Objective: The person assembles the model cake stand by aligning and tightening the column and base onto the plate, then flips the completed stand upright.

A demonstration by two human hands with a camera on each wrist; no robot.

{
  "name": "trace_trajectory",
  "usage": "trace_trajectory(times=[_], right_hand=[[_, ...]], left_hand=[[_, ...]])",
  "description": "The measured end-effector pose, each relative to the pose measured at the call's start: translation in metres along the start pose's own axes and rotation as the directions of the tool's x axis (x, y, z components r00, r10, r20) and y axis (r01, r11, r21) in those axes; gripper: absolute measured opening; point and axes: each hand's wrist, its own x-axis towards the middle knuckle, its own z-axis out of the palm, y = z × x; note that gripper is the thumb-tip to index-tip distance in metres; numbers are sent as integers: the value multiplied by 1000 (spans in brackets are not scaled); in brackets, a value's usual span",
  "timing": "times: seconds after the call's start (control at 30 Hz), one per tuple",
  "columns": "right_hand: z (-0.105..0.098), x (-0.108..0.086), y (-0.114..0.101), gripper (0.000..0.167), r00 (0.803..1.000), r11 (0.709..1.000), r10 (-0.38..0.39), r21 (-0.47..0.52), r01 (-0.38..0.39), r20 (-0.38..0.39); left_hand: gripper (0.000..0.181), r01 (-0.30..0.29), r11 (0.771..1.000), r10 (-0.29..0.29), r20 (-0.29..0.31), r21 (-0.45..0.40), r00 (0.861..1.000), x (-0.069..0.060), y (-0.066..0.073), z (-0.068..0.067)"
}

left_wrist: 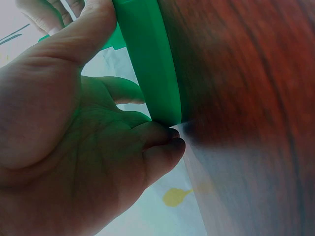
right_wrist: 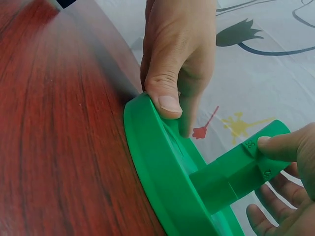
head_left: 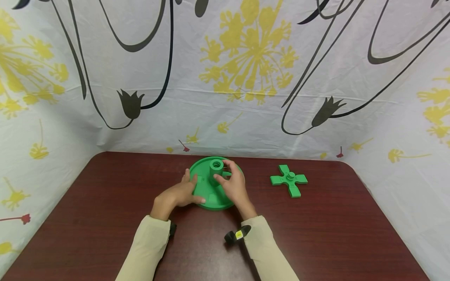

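Observation:
A round green dish (head_left: 214, 201) with a raised rim lies on the table, and a hollow green post (head_left: 216, 168) stands upright at its middle. The left hand (head_left: 180, 193) grips the dish's left side, thumb over the near rim; in the left wrist view its fingers curl at the rim (left_wrist: 155, 64). The right hand (head_left: 234, 187) holds the post near its top between thumb and fingers, as the post (right_wrist: 236, 172) shows in the right wrist view. A green cross-shaped piece (head_left: 297, 178) with a round stub lies to the right, touched by neither hand.
The dark red-brown table (head_left: 334, 234) reaches back to a white patterned cloth (head_left: 225, 132), which also rises at both sides. Dark wrist-worn devices show at both sleeves, one with a yellow label (head_left: 239, 235) by the right wrist.

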Motion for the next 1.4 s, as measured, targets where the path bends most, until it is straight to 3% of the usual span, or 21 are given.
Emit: trace_trajectory(times=[0.4,0.97,1.4], right_hand=[[-3,1,1,55,997,996,-43,76,38,67],[4,0,1,54,1000,1000,9,30,-9,-7],[-3,3,3,54,996,990,-72,125,66,46]], left_hand=[[96,3,1000,-3,3,-1,1000,0,1,-1],[96,7,1000,-7,-1,3,1000,0,0,0],[96,6,1000,-6,7,-7,1000,1,-1,0]])
